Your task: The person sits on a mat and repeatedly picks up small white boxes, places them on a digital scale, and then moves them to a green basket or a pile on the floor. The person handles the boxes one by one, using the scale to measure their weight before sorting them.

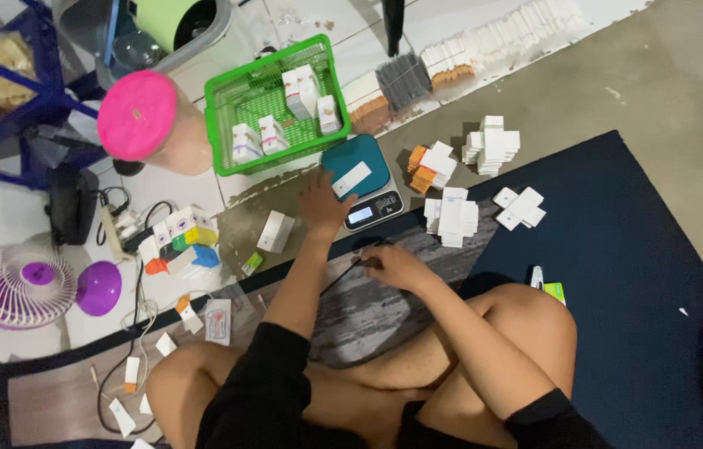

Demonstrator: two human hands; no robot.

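Note:
My left hand (320, 202) reaches forward to a teal kitchen scale (372, 158) on the floor. Its fingers are apart and the thumb touches the near end of a flat white packet (352, 179) lying on the scale's plate. My right hand (394, 267) rests on the grey patterned mat (368, 312) in front of my knees. Its fingers are curled around the end of a thin black cord (341, 276). A small white box (275, 231) stands just left of my left wrist.
Behind the scale a green basket (226, 91) holds small white boxes. Stacks of white and orange packets (451, 214) lie right of the scale, with long rows (484, 46) further back. On the left are a pink-lidded jar (139, 116), a power strip (118, 226), coloured boxes (185, 245) and a purple fan (14, 287).

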